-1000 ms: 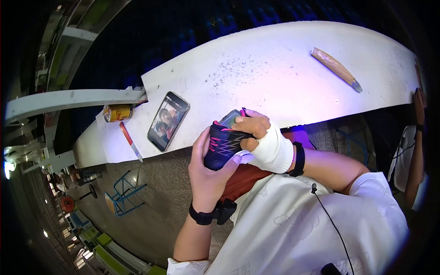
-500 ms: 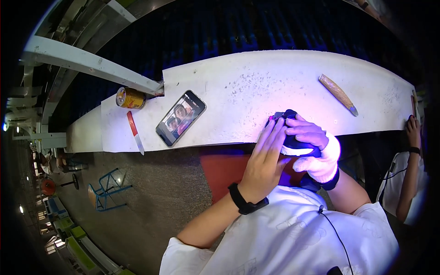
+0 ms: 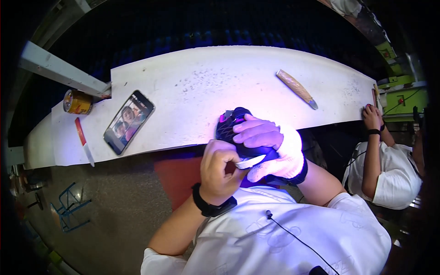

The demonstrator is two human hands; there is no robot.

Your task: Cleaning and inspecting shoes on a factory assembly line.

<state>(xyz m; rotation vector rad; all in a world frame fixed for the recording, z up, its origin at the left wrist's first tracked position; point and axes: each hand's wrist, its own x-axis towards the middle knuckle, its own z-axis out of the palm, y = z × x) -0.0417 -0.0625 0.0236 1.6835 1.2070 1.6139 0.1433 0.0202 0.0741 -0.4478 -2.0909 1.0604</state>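
So the small dark shoe [image 3: 224, 132] with the pink bits is pretty much mid-frame, over the near edge of the white tabletop [image 3: 183, 119], with a hand on either side. The right hand [image 3: 273, 144], in a white glove [image 3: 291, 151] that leaves the fingers bare, has it clasped: fingers laid across the dark upper, thumb underneath, below the white sole edge [image 3: 251, 162]. From that hand the shoe sits left and a touch up.

The left hand [image 3: 213, 172] is at the lower left of the shoe, fingers curled, thumb and forefinger coming together right by that white edge. Can't tell if they're pinching the rim, something thin on it, or nothing at all. From there the shoe is up and to the right. Neither hand is really nearer, they're both right up against it, but the right one covers way more.

Long axis? Honestly hard to call with the fingers in the way. What shows runs from the dark top end down to the white edge, leaning a little right.

Nearest other thing is a wood-handled knife [image 3: 295, 88], upper right on the table, well apart from both hands.
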